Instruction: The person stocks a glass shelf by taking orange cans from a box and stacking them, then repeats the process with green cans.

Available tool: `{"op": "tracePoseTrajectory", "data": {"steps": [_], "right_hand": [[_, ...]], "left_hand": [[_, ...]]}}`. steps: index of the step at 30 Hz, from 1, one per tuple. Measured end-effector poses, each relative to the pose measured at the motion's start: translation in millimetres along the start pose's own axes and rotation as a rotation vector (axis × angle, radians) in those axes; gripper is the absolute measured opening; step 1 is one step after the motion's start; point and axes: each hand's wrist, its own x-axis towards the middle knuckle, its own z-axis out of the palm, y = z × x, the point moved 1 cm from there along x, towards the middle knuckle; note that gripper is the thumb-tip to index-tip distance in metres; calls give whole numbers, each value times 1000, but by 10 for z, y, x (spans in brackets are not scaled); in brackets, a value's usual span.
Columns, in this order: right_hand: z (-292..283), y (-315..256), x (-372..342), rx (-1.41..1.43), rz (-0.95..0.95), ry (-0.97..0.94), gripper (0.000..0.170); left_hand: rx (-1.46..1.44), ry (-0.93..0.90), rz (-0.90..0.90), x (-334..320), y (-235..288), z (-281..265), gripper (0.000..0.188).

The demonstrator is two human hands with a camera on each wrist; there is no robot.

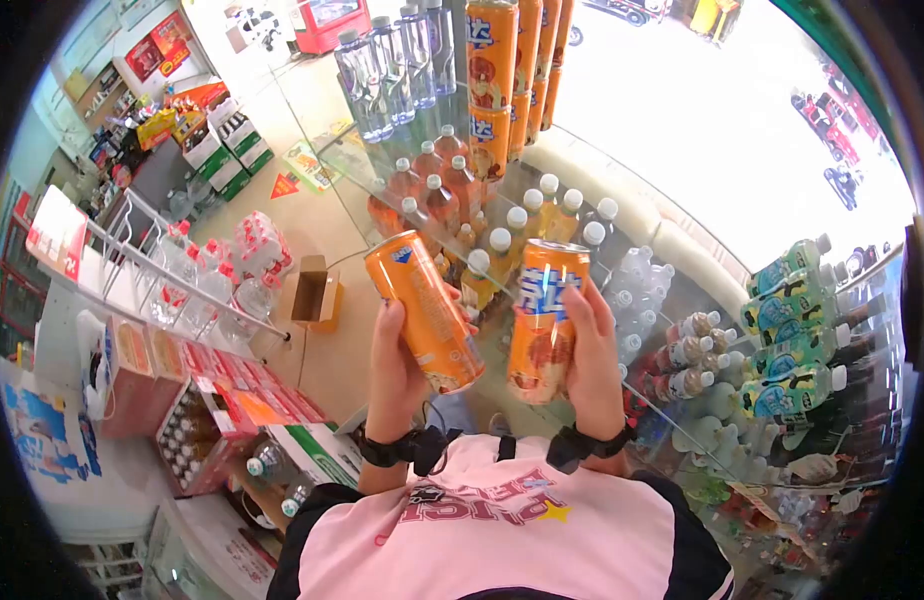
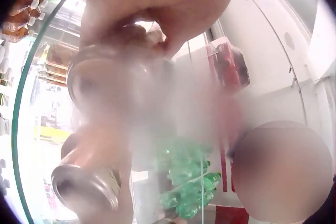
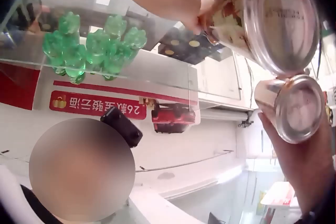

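Note:
In the head view my left hand (image 1: pixel 390 350) grips an orange drink can (image 1: pixel 427 315), its top leaning left. My right hand (image 1: pixel 596 355) holds a second orange can (image 1: pixel 545 335) nearly upright, the blue-and-white lettering turned up to view. Both cans are over the front of the glass shelving, side by side with a small gap in the head view. The right wrist view shows the silver base of the right can (image 3: pixel 286 22) large, with the base of the left can (image 3: pixel 299 109) overlapping just below. Much of the left wrist view is blurred around the cans.
Stacked orange cans (image 1: pixel 490 60) and clear bottles (image 1: pixel 387 80) stand on the upper glass shelf. Below are orange-drink bottles (image 1: pixel 440 205) and yellow-drink bottles (image 1: pixel 527 215). Green-labelled bottles (image 1: pixel 787 340) line the right side. A small open carton (image 1: pixel 320 295) sits on the floor left.

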Motion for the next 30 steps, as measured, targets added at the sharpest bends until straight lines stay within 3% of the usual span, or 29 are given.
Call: {"op": "tracePoseTrajectory", "data": {"steps": [3, 5, 7, 11, 13, 21, 23, 24, 25, 27, 30], "right_hand": [[-44, 61, 214, -11, -21, 125, 37], [-128, 117, 411, 176, -35, 208, 39], [-62, 104, 544, 167, -56, 254, 43], [93, 205, 759, 231, -137, 350, 45], [111, 327, 840, 116, -221, 391, 42], [476, 558, 787, 100, -436, 530, 42], [548, 555, 788, 91, -491, 612, 44], [571, 554, 825, 84, -513, 621, 44], [586, 570, 849, 115, -597, 629, 44], [589, 624, 867, 145, -688, 650, 44], [588, 665, 907, 207, -750, 729, 45]], "left_hand": [[174, -21, 59, 330, 128, -4, 42], [242, -26, 93, 616, 211, -14, 47], [484, 17, 165, 892, 287, -116, 49], [609, -60, 99, 1394, 427, -249, 52], [567, -112, 130, 1605, 473, -252, 54], [641, -370, 209, 2101, 443, -443, 56], [674, -451, 322, 2168, 392, -483, 52], [530, -417, 187, 2132, 347, -460, 50], [520, -435, 183, 2142, 303, -473, 50], [784, -461, 381, 2170, 204, -526, 53], [753, -529, 362, 2183, 172, -495, 54]]}}
